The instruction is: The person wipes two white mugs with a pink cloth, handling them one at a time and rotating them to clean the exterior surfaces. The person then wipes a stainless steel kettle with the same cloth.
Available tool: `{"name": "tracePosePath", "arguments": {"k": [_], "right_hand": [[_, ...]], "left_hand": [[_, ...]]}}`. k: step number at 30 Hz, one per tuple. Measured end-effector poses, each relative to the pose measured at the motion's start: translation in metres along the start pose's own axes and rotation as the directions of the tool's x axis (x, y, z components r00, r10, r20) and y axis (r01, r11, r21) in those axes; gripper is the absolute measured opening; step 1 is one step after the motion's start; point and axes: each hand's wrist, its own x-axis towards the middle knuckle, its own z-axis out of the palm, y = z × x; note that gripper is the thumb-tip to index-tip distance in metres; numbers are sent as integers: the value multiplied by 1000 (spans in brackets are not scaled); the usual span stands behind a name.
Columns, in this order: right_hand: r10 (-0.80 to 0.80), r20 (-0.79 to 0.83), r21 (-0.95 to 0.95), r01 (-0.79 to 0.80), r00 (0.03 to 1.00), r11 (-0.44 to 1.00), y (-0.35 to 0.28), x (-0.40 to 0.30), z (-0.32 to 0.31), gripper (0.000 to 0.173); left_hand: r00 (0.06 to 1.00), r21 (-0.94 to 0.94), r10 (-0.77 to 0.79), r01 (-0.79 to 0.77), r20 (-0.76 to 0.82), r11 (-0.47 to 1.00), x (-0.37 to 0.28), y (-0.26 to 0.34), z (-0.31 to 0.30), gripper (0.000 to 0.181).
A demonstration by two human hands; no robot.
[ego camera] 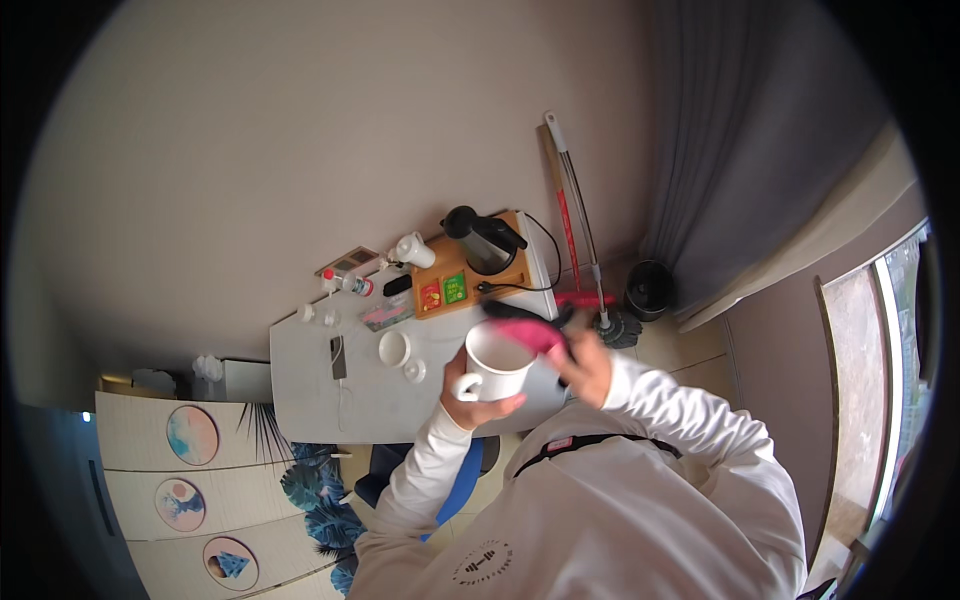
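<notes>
My left hand [480, 397] holds a white mug [501, 367] from below and the side, its handle towards the lower left and its mouth facing up. At the mug's right rim, my right hand [585, 366] grips a pink cloth [525, 334], blurred, that reaches over the opening. A dark item lies just behind the cloth; its kind cannot be told. Left of the mug on the grey-white table [307, 409] stand a white cup [394, 349] without a lid and a small white lid [415, 370].
A wooden tray [517, 225] bears a black and steel electric kettle [484, 244] and tea packets [454, 288]. Near it are a white jug [415, 250], a plastic bottle [352, 283], a tissue box [388, 313] and a phone with a cable [339, 357]. A mop [581, 195] and bin [649, 289] stand right.
</notes>
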Motion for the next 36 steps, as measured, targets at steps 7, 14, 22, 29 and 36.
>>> {"name": "tracePosePath", "arguments": {"k": [7,14,22,29,36], "right_hand": [[230,-194,782,8,954,624,-6,22,23,51],[-78,-337,36,96,938,995,6,38,60,40],[275,-194,436,-168,942,884,8,73,77,50],[194,-316,663,70,929,746,3,78,141,48],[248,-272,658,-8,930,753,-14,92,212,63]], "left_hand": [[941,-920,-337,116,-19,375,9,10,32,54],[697,-326,-309,114,-647,939,7,-98,10,34],[726,116,-16,132,-688,984,-9,-14,9,49],[655,152,174,-90,-735,984,-35,-29,-53,78],[802,-3,174,-213,-571,977,-60,-22,-123,47]]}}
